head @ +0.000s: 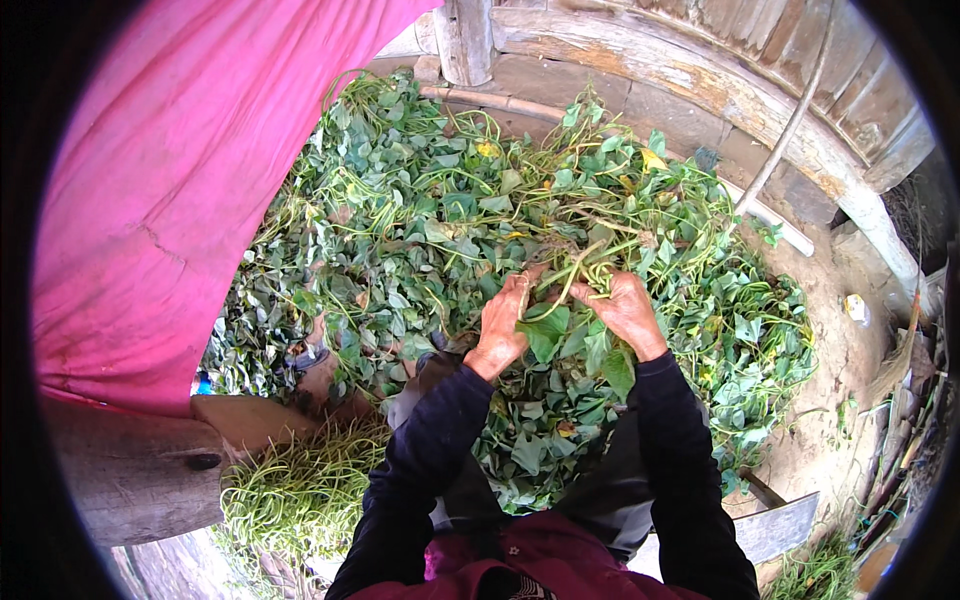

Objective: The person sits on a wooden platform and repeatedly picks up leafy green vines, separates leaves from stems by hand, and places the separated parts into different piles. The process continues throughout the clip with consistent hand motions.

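My left hand (504,326) is closed around green vine stems at the centre of the view. Just to its right, my right hand (619,309) grips a small bundle of cut-looking leaf stalks (598,277) between thumb and fingers. A thicker pale vine stem (577,270) curves between the two hands, and broad green leaves (545,331) hang below them. Under and around both hands spreads a large heap of leafy vines (450,202), mostly green with a few yellow leaves.
A pink cloth (180,187) hangs at the left above a wooden log (135,472). A pile of thin green stalks (307,487) lies lower left. Behind the heap are a wooden post (465,41), a curved beam (675,82) and a leaning stick (787,127). A board (778,528) lies lower right.
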A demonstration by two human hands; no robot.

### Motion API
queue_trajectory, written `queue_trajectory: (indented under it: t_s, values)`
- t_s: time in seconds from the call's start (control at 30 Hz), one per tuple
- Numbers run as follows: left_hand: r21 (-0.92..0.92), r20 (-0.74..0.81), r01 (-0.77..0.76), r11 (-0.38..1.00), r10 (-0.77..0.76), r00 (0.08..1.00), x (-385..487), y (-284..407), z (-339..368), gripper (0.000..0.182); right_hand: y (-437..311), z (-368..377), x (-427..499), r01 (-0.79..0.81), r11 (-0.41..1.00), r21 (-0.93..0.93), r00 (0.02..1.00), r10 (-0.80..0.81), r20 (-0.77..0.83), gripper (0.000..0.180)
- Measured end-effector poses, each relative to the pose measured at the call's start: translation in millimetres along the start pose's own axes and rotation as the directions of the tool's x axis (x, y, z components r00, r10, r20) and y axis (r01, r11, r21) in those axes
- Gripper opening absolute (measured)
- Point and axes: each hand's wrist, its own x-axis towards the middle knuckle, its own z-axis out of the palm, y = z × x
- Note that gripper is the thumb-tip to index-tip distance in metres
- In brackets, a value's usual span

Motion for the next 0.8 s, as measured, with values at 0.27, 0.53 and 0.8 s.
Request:
queue_trajectory:
  t_s: [0.27,0.53,0.8]
  values:
    - [-0.205,-0.087,-0.081,0.975,0.065,0.994,8,7,6,0.019,-2,2,-1,-0.123,0.981,0.151,0.975,0.091,0.201,0.016]
    - [-0.044,-0.073,-0.01,0.999,0.007,0.997,6,9,15,0.011,28,-3,4,-0.104,0.991,-0.085,0.994,0.107,0.033,0.012]
    - [-0.5,-0.324,0.037,0.865,-0.226,0.918,7,12,-81,0.017,82,-89,-3,-0.401,0.898,-0.18,0.734,0.197,-0.65,0.029]
